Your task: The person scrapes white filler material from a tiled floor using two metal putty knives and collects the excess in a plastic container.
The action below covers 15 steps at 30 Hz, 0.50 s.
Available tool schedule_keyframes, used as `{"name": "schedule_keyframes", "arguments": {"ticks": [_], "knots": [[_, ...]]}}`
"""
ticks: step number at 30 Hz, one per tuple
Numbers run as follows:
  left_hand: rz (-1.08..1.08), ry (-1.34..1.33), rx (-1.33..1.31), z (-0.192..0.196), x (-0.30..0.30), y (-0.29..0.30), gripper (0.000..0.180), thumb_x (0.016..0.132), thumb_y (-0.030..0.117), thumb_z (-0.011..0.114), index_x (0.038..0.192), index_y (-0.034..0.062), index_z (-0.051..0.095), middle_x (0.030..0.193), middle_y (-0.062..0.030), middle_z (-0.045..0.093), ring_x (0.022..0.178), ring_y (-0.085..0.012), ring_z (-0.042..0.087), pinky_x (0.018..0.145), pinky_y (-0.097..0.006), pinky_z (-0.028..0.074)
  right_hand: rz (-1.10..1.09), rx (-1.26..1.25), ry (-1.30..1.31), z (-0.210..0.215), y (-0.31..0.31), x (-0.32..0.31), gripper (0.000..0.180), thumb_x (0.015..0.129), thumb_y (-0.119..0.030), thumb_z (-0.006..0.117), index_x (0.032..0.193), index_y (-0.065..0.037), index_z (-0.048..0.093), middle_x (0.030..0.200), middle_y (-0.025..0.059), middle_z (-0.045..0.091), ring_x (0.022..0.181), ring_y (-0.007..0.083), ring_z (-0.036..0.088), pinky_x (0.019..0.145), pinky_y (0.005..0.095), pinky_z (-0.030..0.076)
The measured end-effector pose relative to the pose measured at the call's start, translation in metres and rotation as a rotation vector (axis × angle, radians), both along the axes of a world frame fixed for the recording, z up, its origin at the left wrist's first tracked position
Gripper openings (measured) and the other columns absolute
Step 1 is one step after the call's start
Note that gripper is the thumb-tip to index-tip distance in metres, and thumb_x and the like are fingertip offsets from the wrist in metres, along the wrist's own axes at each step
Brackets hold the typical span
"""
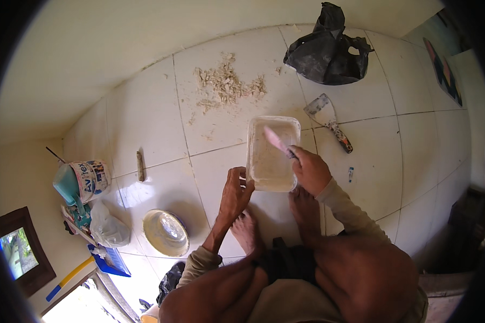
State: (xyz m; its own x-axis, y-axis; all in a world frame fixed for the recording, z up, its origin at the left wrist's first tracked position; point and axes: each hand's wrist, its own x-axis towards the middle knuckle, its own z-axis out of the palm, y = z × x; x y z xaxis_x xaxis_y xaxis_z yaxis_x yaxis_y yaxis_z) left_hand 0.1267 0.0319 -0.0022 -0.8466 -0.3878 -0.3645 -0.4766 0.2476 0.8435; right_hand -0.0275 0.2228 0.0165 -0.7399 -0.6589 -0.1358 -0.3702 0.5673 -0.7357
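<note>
In front of my feet a rectangular, translucent plastic container point(262, 166) sits on the tiled floor, its inside smeared with pale, whitish residue. My left hand point(235, 192) grips its near left corner, thumb and fingers at the rim. My right hand point(311, 169) is closed around the dark handle of a narrow scraper point(276, 141) with a pinkish blade. That blade reaches over the container's inside; whether it touches the bottom I cannot tell. To the right of the container lies a wide putty knife point(328, 119) with a dark and red handle.
Beyond the container is a heap of pale scrapings point(224, 83), near a black plastic bag point(331, 54) by the wall. At left are a round bowl point(166, 232), a paint bucket point(94, 177), a clear bag point(108, 226), a blue dustpan point(113, 261) and a short stick point(140, 165).
</note>
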Motion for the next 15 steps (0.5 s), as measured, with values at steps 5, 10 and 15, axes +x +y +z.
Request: {"name": "schedule_keyframes", "arguments": {"ticks": [5,10,15], "knots": [[0.059,-0.009,0.187,0.009,-0.010,0.003,0.029,0.093,0.012,0.058,0.113,-0.0060,0.048,0.101,-0.0181,0.056,0.076,-0.0270,0.068,0.063,-0.035,0.055,0.240,0.165,-0.057,0.011,0.005,0.006,0.037,0.087,-0.015,0.052,0.121,-0.003,0.059,0.085,0.0194,0.066,0.082,0.0385,0.064,0.075,0.0467,0.052],[0.070,-0.001,0.190,0.007,-0.010,0.011,0.031,0.094,0.010,0.057,0.118,-0.0061,0.047,0.103,-0.0168,0.052,0.075,-0.0255,0.069,0.063,-0.033,0.057,0.113,0.077,0.001,0.002,0.002,-0.017,0.035,0.085,-0.015,0.054,0.115,0.001,0.064,0.093,0.0210,0.067,0.087,0.0379,0.064,0.075,0.0446,0.051],[0.168,0.029,0.284,0.007,-0.010,0.016,0.033,0.094,0.009,0.057,0.119,-0.0057,0.042,0.103,-0.0160,0.049,0.078,-0.0253,0.069,0.066,-0.032,0.059,0.367,0.215,0.016,0.012,0.003,-0.018,0.030,0.086,-0.018,0.053,0.111,-0.009,0.067,0.087,0.0162,0.067,0.079,0.0358,0.065,0.073,0.0468,0.053]]}}
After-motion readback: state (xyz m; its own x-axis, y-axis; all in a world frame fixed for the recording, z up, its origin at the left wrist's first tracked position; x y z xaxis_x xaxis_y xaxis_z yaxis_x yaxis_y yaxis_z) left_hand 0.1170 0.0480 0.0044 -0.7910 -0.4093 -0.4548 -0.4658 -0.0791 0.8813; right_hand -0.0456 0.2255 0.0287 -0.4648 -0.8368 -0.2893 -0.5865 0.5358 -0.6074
